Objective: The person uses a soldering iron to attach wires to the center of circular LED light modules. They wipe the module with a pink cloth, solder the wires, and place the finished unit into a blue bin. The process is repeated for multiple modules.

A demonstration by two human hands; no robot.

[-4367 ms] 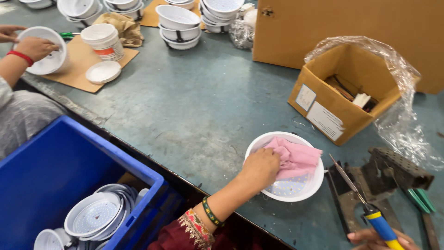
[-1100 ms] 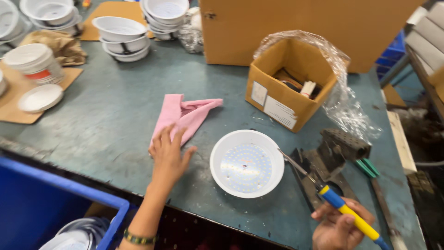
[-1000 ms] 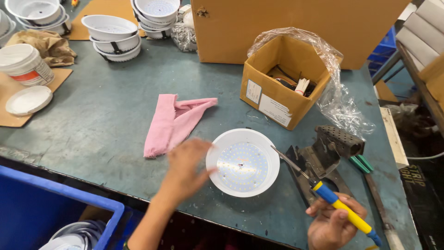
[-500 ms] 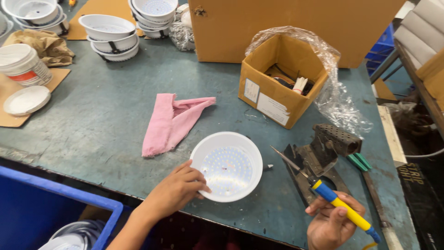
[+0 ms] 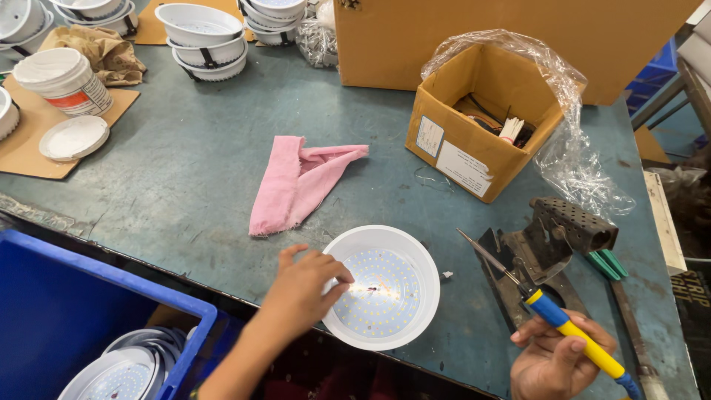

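Left hand (image 5: 302, 285) reaches forward, fingers curled; right hand (image 5: 557, 359) clenched, palm up.
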